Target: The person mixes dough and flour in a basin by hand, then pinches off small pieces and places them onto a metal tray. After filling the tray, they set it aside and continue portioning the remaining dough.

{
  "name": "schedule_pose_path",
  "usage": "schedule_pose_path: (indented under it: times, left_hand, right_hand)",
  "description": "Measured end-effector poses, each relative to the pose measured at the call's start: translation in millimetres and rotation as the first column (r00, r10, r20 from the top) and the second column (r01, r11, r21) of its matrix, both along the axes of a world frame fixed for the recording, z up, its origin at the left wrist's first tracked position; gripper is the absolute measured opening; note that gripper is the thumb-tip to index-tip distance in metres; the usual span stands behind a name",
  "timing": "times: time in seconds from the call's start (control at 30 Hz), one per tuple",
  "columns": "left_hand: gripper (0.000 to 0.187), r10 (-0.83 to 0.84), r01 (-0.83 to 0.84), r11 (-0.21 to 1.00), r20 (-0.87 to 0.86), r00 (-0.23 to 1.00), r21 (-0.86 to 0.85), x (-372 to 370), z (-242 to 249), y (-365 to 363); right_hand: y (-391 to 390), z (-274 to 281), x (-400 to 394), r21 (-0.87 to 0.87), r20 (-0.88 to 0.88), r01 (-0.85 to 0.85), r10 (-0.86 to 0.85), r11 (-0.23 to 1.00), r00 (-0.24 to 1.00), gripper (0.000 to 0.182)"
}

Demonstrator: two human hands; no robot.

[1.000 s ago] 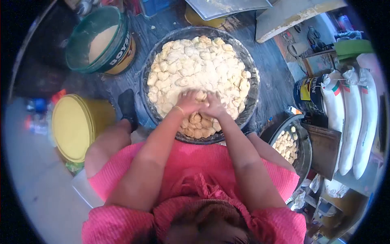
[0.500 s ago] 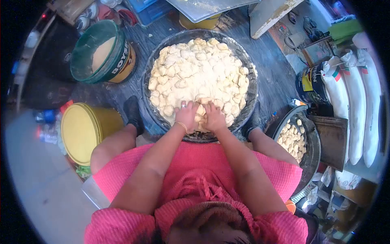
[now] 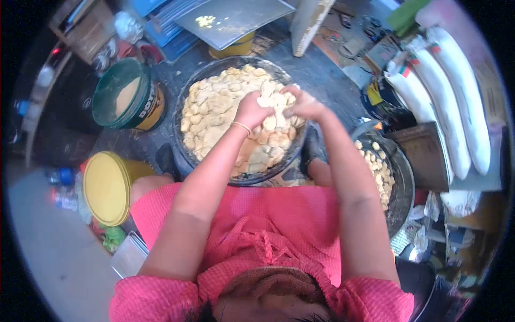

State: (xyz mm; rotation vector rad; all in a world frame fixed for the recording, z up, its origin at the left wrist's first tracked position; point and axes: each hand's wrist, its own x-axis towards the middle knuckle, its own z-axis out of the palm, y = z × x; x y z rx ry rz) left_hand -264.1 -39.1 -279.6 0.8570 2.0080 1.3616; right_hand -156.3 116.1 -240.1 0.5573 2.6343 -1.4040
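Note:
A wide dark tub (image 3: 252, 179) full of floured dough pieces (image 3: 212, 107) stands on the floor between my legs. Over its right side, my left hand (image 3: 253, 110) and my right hand (image 3: 304, 104) clasp a clump of pale dough pieces (image 3: 277, 105) between them. The left fingers curl around the clump's near left side; the right hand, slightly blurred, grips from the right. Near the tub's front, the dough has a lower, tan-coloured patch.
A green bucket (image 3: 102, 102) with flour and a yellow lidded bucket (image 3: 107, 188) stand on the left. At right is another dark tub (image 3: 401, 214) holding dough pieces, near long white sacks (image 3: 429, 96). A metal tray (image 3: 236, 24) juts out beyond the big tub.
Both hands have moved from the tub's front edge up and away toward its right side, lifting a clump of dough pieces. The camera view has shifted slightly.

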Motion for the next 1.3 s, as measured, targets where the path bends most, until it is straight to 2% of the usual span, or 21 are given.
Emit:
schedule_pose_path:
  times: [0.07, 0.13, 0.2, 0.23, 0.33, 0.4, 0.43, 0.47, 0.53, 0.6, 0.63, 0.67, 0.7, 0.83, 0.9, 1.0, 1.03, 1.07, 1.1, 1.2, 1.3]
  left_hand:
    - [0.036, -0.071, 0.068, 0.979, 0.006, 0.997, 0.194, 26, 38, 29]
    - [0.031, -0.188, 0.157, 0.939, 0.077, 0.979, 0.307, 66, 86, 58]
    - [0.029, -0.251, 0.211, 0.907, 0.066, 0.966, 0.364, 115, 111, 91]
    - [0.031, -0.252, 0.186, 0.885, 0.101, 0.963, 0.427, 144, 123, 104]
    - [0.065, -0.204, 0.254, 0.957, -0.3, 0.932, 0.137, 223, 134, 127]
    - [0.08, -0.506, 0.52, 0.854, -0.2, 0.839, 0.022, 236, 144, 130]
    - [0.073, -0.486, 0.505, 0.862, -0.228, 0.844, 0.031, 241, 140, 126]
    - [0.073, -0.48, 0.498, 0.867, -0.224, 0.848, 0.027, 236, 132, 123]
    - [0.065, -0.346, 0.38, 0.924, -0.338, 0.875, 0.04, 216, 109, 104]
    - [0.058, -0.238, 0.227, 0.971, -0.347, 0.907, -0.071, 173, 84, 70]
    - [0.061, -0.115, 0.105, 0.993, -0.418, 0.901, -0.049, 149, 45, 58]
    - [0.061, -0.051, -0.028, 0.982, -0.412, 0.91, -0.185, 125, 12, 39]
    - [0.061, -0.028, -0.11, 0.925, -0.354, 0.935, -0.363, 96, -15, 15]
    - [0.08, 0.219, -0.293, 0.685, -0.195, 0.956, -0.667, 20, -121, -97]
    - [0.083, 0.219, -0.278, 0.639, -0.177, 0.959, -0.717, 26, -136, -113]
    - [0.09, 0.174, -0.236, 0.651, -0.16, 0.972, -0.722, 41, -154, -123]
    - [0.09, 0.001, -0.113, 0.6, -0.14, 0.99, -0.792, 47, -131, -121]
    - [0.09, -0.171, 0.008, 0.521, -0.095, 0.981, -0.854, 53, -120, -123]
    - [0.092, -0.248, 0.059, 0.511, -0.081, 0.965, -0.858, 56, -133, -127]
    - [0.074, -0.317, -0.018, 0.569, -0.239, 0.918, -0.822, 67, -150, -139]
    - [0.054, -0.315, -0.034, 0.611, -0.282, 0.906, -0.791, 61, -159, -146]
  right_hand:
    - [33, 49, 33, -0.121, -0.017, -0.06, 0.058, 0.991, 0.998, 0.063]
    - [38, 130, 77, 0.119, 0.154, -0.029, 0.011, 0.992, 0.988, 0.063]
    - [65, 163, 129, 0.235, 0.163, -0.05, 0.011, 0.971, 0.987, 0.067]
    - [63, 187, 152, 0.438, 0.216, -0.037, -0.065, 0.898, 0.974, 0.066]
    - [79, 209, 214, 0.719, 0.149, 0.245, -0.488, 0.651, 0.86, 0.062]
    - [62, 220, 222, 0.771, 0.078, 0.282, -0.524, 0.571, 0.848, 0.061]
    - [59, 221, 222, 0.814, -0.002, 0.33, -0.565, 0.479, 0.825, 0.06]
    - [61, 216, 219, 0.812, 0.002, 0.325, -0.558, 0.486, 0.83, 0.06]
    - [67, 190, 207, 0.678, 0.109, 0.224, -0.397, 0.7, 0.911, 0.058]
    - [75, 150, 177, 0.6, 0.197, 0.104, -0.273, 0.793, 0.942, 0.059]
    - [61, 141, 151, 0.557, 0.286, 0.048, -0.246, 0.829, 0.926, 0.058]
    - [62, 115, 131, 0.468, 0.307, 0.046, -0.212, 0.882, 0.928, 0.059]
    - [64, 85, 108, 0.41, 0.327, -0.006, -0.141, 0.912, 0.934, 0.061]
    - [44, -32, 26, 0.39, 0.516, -0.254, 0.018, 0.885, 0.857, 0.064]
    - [30, -100, 4, 0.22, 0.537, -0.114, -0.023, 0.969, 0.843, 0.073]
    - [-35, -186, -10, 0.255, 0.518, 0.0, -0.136, 0.967, 0.844, 0.105]
    - [-65, -190, -12, 0.206, 0.551, 0.057, -0.164, 0.977, 0.818, 0.112]
    - [-99, -205, -12, 0.285, 0.593, 0.018, -0.19, 0.958, 0.782, 0.112]
    - [-135, -160, -14, 0.372, 0.681, -0.076, -0.217, 0.925, 0.699, 0.105]
    - [-156, -173, 17, 0.445, 0.581, -0.137, -0.169, 0.885, 0.796, 0.097]
    - [-140, -167, 28, 0.334, 0.655, -0.257, -0.028, 0.907, 0.755, 0.092]
